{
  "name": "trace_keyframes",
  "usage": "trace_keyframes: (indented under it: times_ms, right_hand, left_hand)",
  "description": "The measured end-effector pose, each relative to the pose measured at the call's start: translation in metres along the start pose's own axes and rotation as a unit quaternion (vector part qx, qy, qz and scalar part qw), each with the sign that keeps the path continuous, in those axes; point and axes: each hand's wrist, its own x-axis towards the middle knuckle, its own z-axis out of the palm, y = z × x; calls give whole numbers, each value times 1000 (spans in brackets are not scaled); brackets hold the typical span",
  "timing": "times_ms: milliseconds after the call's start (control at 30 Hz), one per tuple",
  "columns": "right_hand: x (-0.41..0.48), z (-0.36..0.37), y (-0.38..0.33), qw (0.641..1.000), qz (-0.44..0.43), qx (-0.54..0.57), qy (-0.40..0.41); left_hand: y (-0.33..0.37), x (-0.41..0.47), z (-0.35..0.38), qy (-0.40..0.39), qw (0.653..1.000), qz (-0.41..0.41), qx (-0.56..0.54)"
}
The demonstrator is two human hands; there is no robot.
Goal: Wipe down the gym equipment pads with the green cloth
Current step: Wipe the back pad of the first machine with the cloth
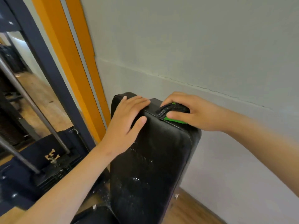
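A black padded backrest (153, 159) stands upright against the wall, its surface worn with white flecks. My left hand (126, 125) lies flat on the pad's upper left corner, fingers straight. My right hand (194, 112) grips a bunched green and dark cloth (174, 110) and presses it onto the pad's top edge at the right. Most of the cloth is hidden under my fingers. A black seat pad (97, 215) shows at the bottom.
A grey wall (194, 46) rises right behind the pad. An orange strip (72, 54) and a dark-framed mirror (32, 94) stand at the left, with metal bars (24, 94) and a weight stack base (53, 159) below. Wooden floor (191, 212) lies at the lower right.
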Motion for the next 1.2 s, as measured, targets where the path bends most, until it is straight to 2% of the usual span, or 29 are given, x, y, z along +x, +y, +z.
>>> trace_keyframes:
  times_ms: [167, 300, 400, 467, 567, 733, 900, 1033, 1200]
  right_hand:
    - [-46, 11, -5, 995, 6, -4, 100]
    - [-70, 45, -6, 968, 47, 30, 246]
    - [-78, 82, -16, 921, 97, 96, 364]
    - [-79, 109, -26, 877, 136, 161, 431]
    - [-77, 141, -38, 812, 180, 240, 500]
    - [-78, 204, -29, 752, 283, 264, 534]
    - [-96, 248, -21, 720, 385, 283, 504]
    - [-90, 233, -25, 695, 355, 305, 546]
    - [-65, 171, -37, 704, 265, 284, 595]
  left_hand:
    - [28, 18, 2, -46, 999, 24, -1]
    - [51, 31, 11, -84, 995, 59, 17]
    - [59, 34, 20, -42, 994, 80, 60]
    - [58, 34, 23, -16, 992, 82, 95]
    - [55, 35, 25, -15, 989, 90, 115]
    - [53, 35, 29, 18, 989, 92, 110]
    - [51, 35, 33, 35, 989, 95, 109]
    - [51, 33, 35, 46, 988, 104, 104]
    - [52, 31, 34, 62, 985, 115, 111]
